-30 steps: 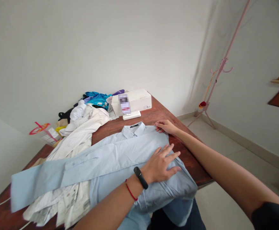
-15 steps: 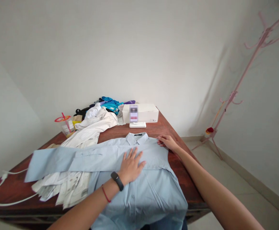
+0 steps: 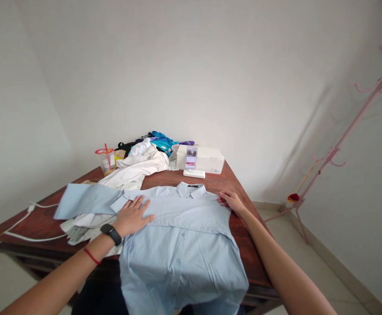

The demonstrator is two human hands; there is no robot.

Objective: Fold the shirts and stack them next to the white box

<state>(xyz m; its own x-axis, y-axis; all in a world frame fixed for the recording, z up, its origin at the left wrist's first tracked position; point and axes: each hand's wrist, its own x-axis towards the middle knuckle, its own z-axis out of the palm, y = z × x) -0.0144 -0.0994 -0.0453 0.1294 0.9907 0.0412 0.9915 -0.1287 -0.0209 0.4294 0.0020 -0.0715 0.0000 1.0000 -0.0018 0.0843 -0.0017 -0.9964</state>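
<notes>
A light blue button-up shirt (image 3: 178, 245) lies front up, collar away from me, its lower part hanging over the table's near edge. One sleeve is folded across the chest towards the left, its cuff near my left hand (image 3: 132, 217). That hand lies flat on the sleeve, fingers spread, holding nothing. The other sleeve stretches out to the left over some white clothes (image 3: 138, 168). At the right shoulder, the curled fingers of my right hand (image 3: 229, 200) pinch the shirt's edge; the fingertips are partly hidden.
On the wooden table (image 3: 161, 178) stand a white box (image 3: 210, 160), a phone (image 3: 191, 158) on a white stand and a plastic cup (image 3: 108, 162) with a straw. Coloured clothes (image 3: 161, 142) are heaped behind. A white cable (image 3: 30, 210) lies left; a pink coat rack (image 3: 345, 135) leans right.
My left hand has slid left along the folded sleeve, from the chest to near the cuff, and the cuff end now folds back. My right hand stays at the shoulder. The view has shifted slightly.
</notes>
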